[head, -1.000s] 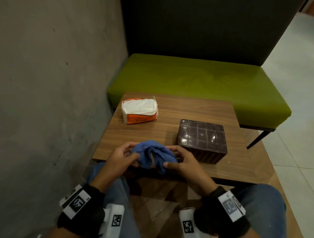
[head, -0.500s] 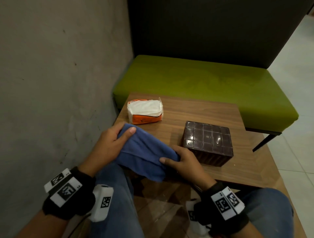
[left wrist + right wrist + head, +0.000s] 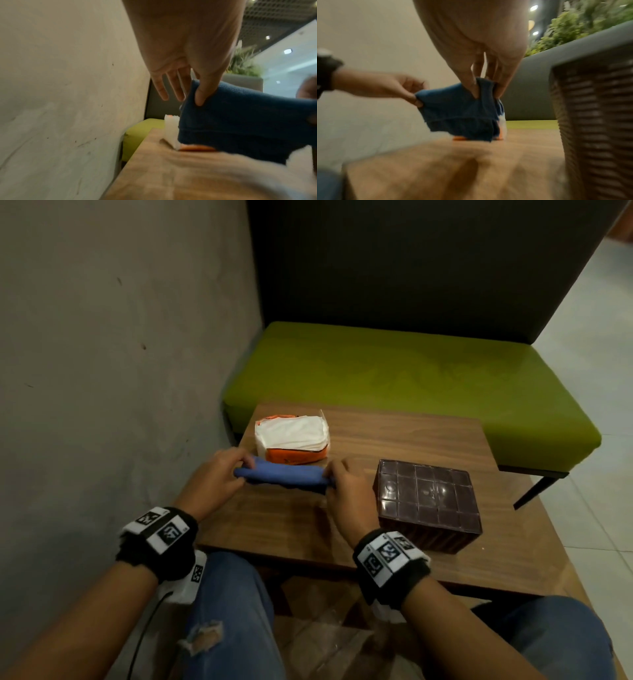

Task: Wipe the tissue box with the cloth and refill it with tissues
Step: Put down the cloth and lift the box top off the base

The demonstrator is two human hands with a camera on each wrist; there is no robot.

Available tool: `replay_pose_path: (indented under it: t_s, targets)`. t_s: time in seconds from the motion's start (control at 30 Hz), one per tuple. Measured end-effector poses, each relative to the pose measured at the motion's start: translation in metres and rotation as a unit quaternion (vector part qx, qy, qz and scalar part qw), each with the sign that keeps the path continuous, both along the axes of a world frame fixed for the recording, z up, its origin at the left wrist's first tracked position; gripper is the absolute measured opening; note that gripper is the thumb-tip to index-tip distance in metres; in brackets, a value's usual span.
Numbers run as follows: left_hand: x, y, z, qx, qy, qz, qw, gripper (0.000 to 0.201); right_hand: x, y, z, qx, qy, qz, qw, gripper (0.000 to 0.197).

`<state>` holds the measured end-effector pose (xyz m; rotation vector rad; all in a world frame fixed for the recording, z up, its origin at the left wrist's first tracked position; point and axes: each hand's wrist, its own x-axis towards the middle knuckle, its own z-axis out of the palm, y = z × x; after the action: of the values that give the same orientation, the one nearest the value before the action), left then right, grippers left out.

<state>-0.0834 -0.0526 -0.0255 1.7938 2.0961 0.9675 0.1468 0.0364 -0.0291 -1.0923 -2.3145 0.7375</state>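
A blue cloth (image 3: 284,475) hangs stretched between my two hands above the wooden table (image 3: 404,436). My left hand (image 3: 219,474) pinches its left end with thumb and fingers (image 3: 200,94). My right hand (image 3: 346,491) pinches its right end (image 3: 481,89). The dark brown tissue box (image 3: 428,501) stands shut on the table, just right of my right hand, its ribbed side (image 3: 594,121) close in the right wrist view. An orange and white tissue pack (image 3: 291,440) lies behind the cloth, partly hidden by it in both wrist views.
A grey wall (image 3: 120,371) runs close along the table's left side. A green bench seat (image 3: 394,371) with a dark backrest stands behind the table. My knees in jeans (image 3: 233,611) are under the near edge. Tiled floor (image 3: 589,405) lies to the right.
The cloth went from a bunched lump at the near table edge to a strip pulled out between both hands. Both hands moved forward over the table toward the tissue pack.
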Motion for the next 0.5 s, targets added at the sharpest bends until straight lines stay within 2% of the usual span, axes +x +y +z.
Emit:
replay_pose_path:
  t_s: [0.07, 0.13, 0.17, 0.23, 0.3, 0.33, 0.4, 0.5]
  targets:
    - [-0.007, 0.003, -0.021, -0.033, 0.071, -0.039, 0.996, 0.022, -0.003, -0.005, -0.015, 0.024, -0.054, 0.034, 0.998, 0.027]
    - [-0.013, -0.002, -0.042, -0.151, 0.122, -0.067, 0.979, 0.037, -0.002, -0.011, -0.03, 0.013, -0.145, 0.08, 0.986, 0.031]
    - [-0.016, -0.005, -0.051, -0.214, 0.132, -0.081, 0.965, 0.041, 0.0, -0.014, -0.037, 0.001, -0.198, 0.112, 0.974, 0.032]
    - [-0.017, -0.01, -0.055, -0.304, 0.121, -0.091, 0.941, 0.035, 0.006, -0.021, -0.042, -0.029, -0.265, 0.17, 0.949, 0.035]
    - [-0.01, -0.008, -0.046, -0.351, 0.122, -0.089, 0.924, 0.038, 0.014, -0.024, -0.037, -0.039, -0.261, 0.186, 0.947, 0.036]
    - [-0.001, -0.004, -0.038, -0.359, 0.139, -0.094, 0.918, 0.035, 0.019, -0.025, -0.031, -0.034, -0.252, 0.184, 0.949, 0.036]
    - [0.026, 0.006, -0.018, -0.326, 0.127, -0.1, 0.931, 0.033, 0.029, -0.022, -0.012, -0.022, -0.231, 0.173, 0.957, 0.036]
    - [0.085, 0.025, 0.008, -0.222, -0.009, -0.109, 0.969, 0.045, 0.049, -0.009, 0.022, -0.008, -0.188, 0.134, 0.973, 0.033]
